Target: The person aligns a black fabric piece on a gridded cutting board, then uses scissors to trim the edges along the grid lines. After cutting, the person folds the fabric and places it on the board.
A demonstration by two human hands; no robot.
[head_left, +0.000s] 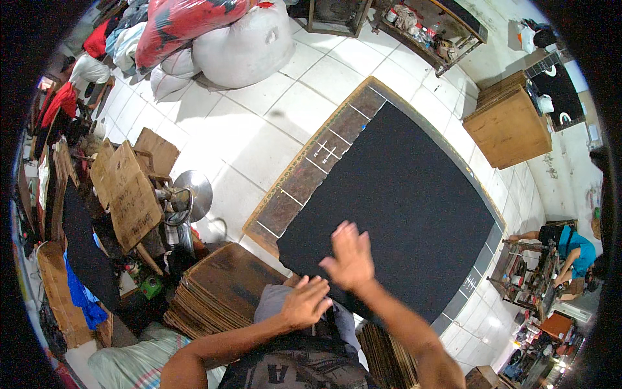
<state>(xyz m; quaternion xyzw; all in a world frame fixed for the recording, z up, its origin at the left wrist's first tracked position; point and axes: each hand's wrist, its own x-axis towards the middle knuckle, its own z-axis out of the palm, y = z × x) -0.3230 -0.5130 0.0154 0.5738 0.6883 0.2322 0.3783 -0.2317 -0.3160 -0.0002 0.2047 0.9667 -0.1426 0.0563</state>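
Observation:
A large black cloth (395,207) is spread nearly flat over a low board (278,217) with white ruled lines along its edges. My right hand (352,256) is open, fingers apart and slightly blurred, over the near part of the cloth; I cannot tell whether it touches. By the cloth's near left corner is my left hand (308,301), its fingers stretched out and holding nothing, in front of my lap.
Stacked brown boards (220,285) stand close on my left, with more boards (387,353) below the cloth's near edge. A metal lamp shade (193,194) and wooden panels (133,194) are farther left. Full sacks (243,48) lie beyond. A wooden cabinet (508,123) and a person in blue (576,249) are at right.

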